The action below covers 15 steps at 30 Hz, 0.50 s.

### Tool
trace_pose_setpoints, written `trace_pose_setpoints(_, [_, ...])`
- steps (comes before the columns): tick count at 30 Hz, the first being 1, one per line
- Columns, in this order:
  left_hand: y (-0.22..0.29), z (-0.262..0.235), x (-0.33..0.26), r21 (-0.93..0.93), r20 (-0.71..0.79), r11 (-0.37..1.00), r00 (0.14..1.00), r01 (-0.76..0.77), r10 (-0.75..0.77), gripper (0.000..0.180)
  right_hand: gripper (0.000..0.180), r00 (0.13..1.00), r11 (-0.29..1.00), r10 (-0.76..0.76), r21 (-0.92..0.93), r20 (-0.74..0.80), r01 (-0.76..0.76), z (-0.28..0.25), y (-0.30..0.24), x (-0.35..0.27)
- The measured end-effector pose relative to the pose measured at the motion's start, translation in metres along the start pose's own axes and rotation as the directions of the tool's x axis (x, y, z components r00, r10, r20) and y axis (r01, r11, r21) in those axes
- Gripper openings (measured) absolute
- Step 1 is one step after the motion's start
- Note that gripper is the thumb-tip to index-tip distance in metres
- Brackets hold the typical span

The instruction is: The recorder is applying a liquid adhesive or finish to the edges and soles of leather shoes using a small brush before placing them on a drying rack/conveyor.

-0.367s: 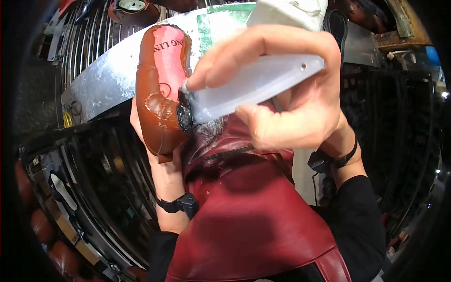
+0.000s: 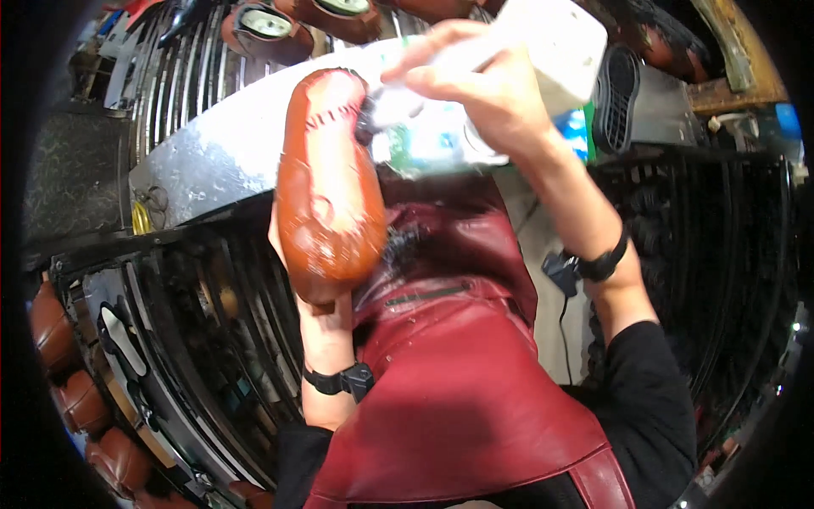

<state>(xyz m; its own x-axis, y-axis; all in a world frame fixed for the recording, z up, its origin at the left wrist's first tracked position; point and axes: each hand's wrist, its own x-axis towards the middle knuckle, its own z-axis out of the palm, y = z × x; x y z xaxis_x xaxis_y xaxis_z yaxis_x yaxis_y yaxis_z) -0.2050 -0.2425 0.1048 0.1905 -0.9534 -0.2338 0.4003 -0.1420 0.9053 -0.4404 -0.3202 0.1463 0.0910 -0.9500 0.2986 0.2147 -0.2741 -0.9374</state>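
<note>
A brown leather shoe upper (image 2: 332, 242), stretched over its form, is held bottom side up with its pink insole (image 2: 331, 161) facing me. My left hand (image 2: 275, 236) grips it from behind and below; most of the fingers are hidden by it. At the far right edge of the upper are the black bristles (image 2: 365, 125) of a brush with a pale plastic handle (image 2: 397, 110). My right hand (image 2: 487, 89) is closed on that handle, blurred by motion, beside a white block-like container (image 2: 560, 51).
Beneath the work lies a pale metal tabletop (image 2: 203, 161). A black shoe sole (image 2: 617, 97) rests at its right. Brown shoes (image 2: 271, 34) stand on a slatted rack (image 2: 191, 76) at the back. More brown uppers (image 2: 83, 399) are at the lower left. My red apron (image 2: 458, 390) covers my lap.
My right hand has moved away from me with the brush, from the near part of the upper to its far edge. The upper has shifted right and turned, so its bottom faces me more fully.
</note>
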Motion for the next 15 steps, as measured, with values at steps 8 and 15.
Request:
trace_pose_setpoints(8, [0.033,-0.053,0.055,-0.364,0.061,0.925,0.994,0.111,-0.096,0.033,0.017,0.801,0.815,0.471,0.528,-0.369,-0.237,0.063,0.019,-0.062])
trace_pose_setpoints(15, [0.11,-0.067,0.212,0.32,-0.083,0.857,0.889,-0.404,0.451,0.03,0.022,0.804,0.759,0.446,0.642,-0.392,-0.108,0.04,0.006,-0.034])
